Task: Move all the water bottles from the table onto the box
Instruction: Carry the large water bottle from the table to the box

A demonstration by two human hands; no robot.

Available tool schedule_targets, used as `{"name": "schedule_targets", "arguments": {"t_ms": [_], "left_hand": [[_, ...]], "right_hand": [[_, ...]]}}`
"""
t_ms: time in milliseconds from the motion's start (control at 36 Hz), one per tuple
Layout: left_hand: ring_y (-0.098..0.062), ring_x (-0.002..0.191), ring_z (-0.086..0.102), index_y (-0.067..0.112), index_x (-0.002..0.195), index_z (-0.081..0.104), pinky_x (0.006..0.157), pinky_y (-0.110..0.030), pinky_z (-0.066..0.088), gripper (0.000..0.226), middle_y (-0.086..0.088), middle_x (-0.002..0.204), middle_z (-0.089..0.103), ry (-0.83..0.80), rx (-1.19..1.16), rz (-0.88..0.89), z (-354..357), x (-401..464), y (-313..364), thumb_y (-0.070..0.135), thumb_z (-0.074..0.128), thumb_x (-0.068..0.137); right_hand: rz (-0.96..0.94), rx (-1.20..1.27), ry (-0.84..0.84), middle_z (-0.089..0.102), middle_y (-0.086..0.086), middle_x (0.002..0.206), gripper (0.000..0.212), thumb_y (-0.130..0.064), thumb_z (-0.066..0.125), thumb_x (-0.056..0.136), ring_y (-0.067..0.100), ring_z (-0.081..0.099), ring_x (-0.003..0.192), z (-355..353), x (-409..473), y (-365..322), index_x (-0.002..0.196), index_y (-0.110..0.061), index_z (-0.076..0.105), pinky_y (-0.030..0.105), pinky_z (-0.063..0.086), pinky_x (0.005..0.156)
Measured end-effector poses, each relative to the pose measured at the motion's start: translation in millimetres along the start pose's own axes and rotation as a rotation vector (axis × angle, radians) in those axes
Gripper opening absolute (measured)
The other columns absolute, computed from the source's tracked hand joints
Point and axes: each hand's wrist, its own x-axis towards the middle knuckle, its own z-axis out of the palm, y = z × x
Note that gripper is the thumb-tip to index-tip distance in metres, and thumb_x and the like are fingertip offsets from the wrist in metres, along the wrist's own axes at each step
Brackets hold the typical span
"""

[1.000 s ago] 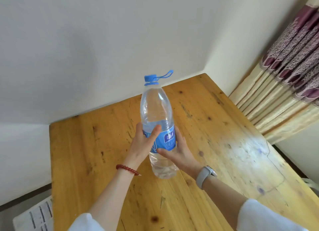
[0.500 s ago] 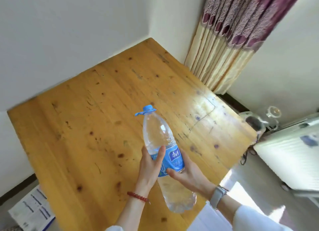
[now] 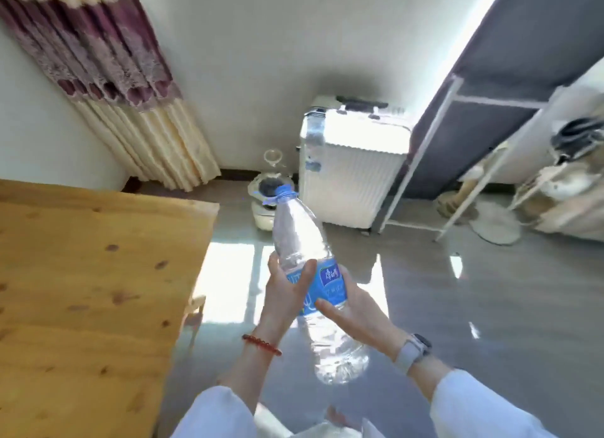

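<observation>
Nearest the viewer, two white sleeves are reaching forward. The left hand (image 3: 285, 293), wearing a red bead bracelet (image 3: 261, 344), is wrapping its thumb and fingers around the blue label of a large clear water bottle (image 3: 307, 274). The right hand (image 3: 351, 313), with a pale watch (image 3: 412, 352) at the wrist, is cupping the same bottle from the other side, fingers curled against it. The bottle is being held in the air over the grey floor (image 3: 457, 323), tilting slightly, blue cap (image 3: 283, 192) uppermost, clear of the wooden table (image 3: 91, 274) lying to the left.

Further off, a white ribbed suitcase (image 3: 353, 169) is standing against the wall, likely the box meant to receive it, beside a grey fabric wardrobe (image 3: 523, 61) and a curtain (image 3: 108, 65).

Doing this well probably means keeping both palms firm on the label, levelling the bottle upright, and lowering its base flat onto the top surface before letting go.
</observation>
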Motion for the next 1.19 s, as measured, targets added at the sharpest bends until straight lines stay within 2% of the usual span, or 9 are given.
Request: {"name": "schedule_targets", "arguments": {"t_ms": [111, 250, 333, 389, 500, 583, 1000, 1139, 1194], "left_hand": [[-0.015, 0.086, 0.066, 0.022, 0.119, 0.033, 0.074, -0.03, 0.054, 0.053, -0.007, 0.109, 0.063, -0.224, 0.119, 0.076, 111, -6, 28, 0.039, 0.065, 0.079], [0.006, 0.081, 0.058, 0.02, 0.12, 0.036, 0.062, -0.005, 0.046, 0.048, 0.006, 0.103, 0.059, -0.49, 0.213, 0.172, 237, -20, 54, 0.031, 0.065, 0.083], [-0.011, 0.093, 0.064, 0.023, 0.12, 0.037, 0.083, -0.027, 0.053, 0.053, -0.001, 0.113, 0.061, -0.64, 0.274, 0.198, 305, -26, 60, 0.041, 0.066, 0.08], [-0.012, 0.093, 0.064, 0.02, 0.122, 0.039, 0.086, -0.036, 0.053, 0.058, 0.0, 0.112, 0.062, -0.727, 0.312, 0.207, 351, -30, 64, 0.046, 0.066, 0.078], [0.006, 0.08, 0.058, 0.023, 0.118, 0.039, 0.066, -0.011, 0.047, 0.046, 0.007, 0.1, 0.062, -0.901, 0.391, 0.251, 442, -39, 74, 0.038, 0.063, 0.083], [0.002, 0.083, 0.06, 0.016, 0.118, 0.039, 0.065, -0.013, 0.046, 0.05, 0.006, 0.099, 0.063, -1.015, 0.422, 0.281, 511, -40, 83, 0.041, 0.062, 0.082], [-0.02, 0.096, 0.061, 0.011, 0.129, 0.038, 0.079, -0.024, 0.042, 0.059, 0.003, 0.099, 0.058, -1.375, 0.579, 0.403, 808, -105, 132, 0.039, 0.062, 0.083], [-0.02, 0.101, 0.062, 0.013, 0.137, 0.031, 0.089, -0.032, 0.048, 0.096, -0.004, 0.115, 0.062, -1.476, 0.623, 0.431, 907, -150, 123, 0.069, 0.057, 0.064], [-0.018, 0.096, 0.062, 0.015, 0.135, 0.032, 0.086, -0.03, 0.049, 0.088, -0.003, 0.114, 0.063, -1.489, 0.619, 0.442, 954, -173, 121, 0.065, 0.06, 0.068]], "right_hand": [[0.157, 0.098, 0.212, 0.06, -0.019, 0.106, 0.087, -0.07, 0.05, 0.058, 0.006, 0.059, 0.099, -75, -44, 64, 0.135, -0.037, 0.025, 0.031, 0.046, 0.089], [0.354, 0.191, 0.451, 0.061, -0.009, 0.117, 0.076, -0.07, 0.049, 0.058, 0.016, 0.061, 0.104, -145, -100, 132, 0.125, -0.039, 0.029, 0.039, 0.047, 0.092], [0.404, 0.282, 0.598, 0.061, -0.011, 0.117, 0.074, -0.066, 0.052, 0.06, 0.012, 0.061, 0.104, -178, -129, 164, 0.125, -0.039, 0.031, 0.039, 0.048, 0.092], [0.447, 0.332, 0.681, 0.061, -0.011, 0.118, 0.077, -0.066, 0.052, 0.059, 0.012, 0.061, 0.105, -199, -145, 185, 0.127, -0.039, 0.028, 0.038, 0.047, 0.093], [0.504, 0.432, 0.824, 0.063, -0.017, 0.11, 0.066, -0.06, 0.053, 0.064, 0.006, 0.062, 0.099, -243, -169, 229, 0.122, -0.043, 0.027, 0.038, 0.049, 0.09], [0.552, 0.468, 0.906, 0.064, -0.017, 0.11, 0.071, -0.059, 0.054, 0.066, 0.005, 0.063, 0.098, -284, -180, 264, 0.128, -0.04, 0.026, 0.039, 0.049, 0.091], [0.732, 0.628, 1.285, 0.064, -0.016, 0.107, 0.067, -0.064, 0.055, 0.065, 0.006, 0.063, 0.097, -465, -264, 408, 0.123, -0.042, 0.029, 0.036, 0.05, 0.091], [0.749, 0.689, 1.375, 0.066, -0.014, 0.104, 0.061, -0.061, 0.056, 0.065, 0.005, 0.065, 0.091, -512, -312, 478, 0.119, -0.046, 0.03, 0.037, 0.051, 0.089], [0.744, 0.689, 1.401, 0.066, -0.015, 0.103, 0.058, -0.058, 0.057, 0.068, 0.004, 0.065, 0.091, -538, -337, 512, 0.118, -0.047, 0.03, 0.036, 0.051, 0.089]]}}
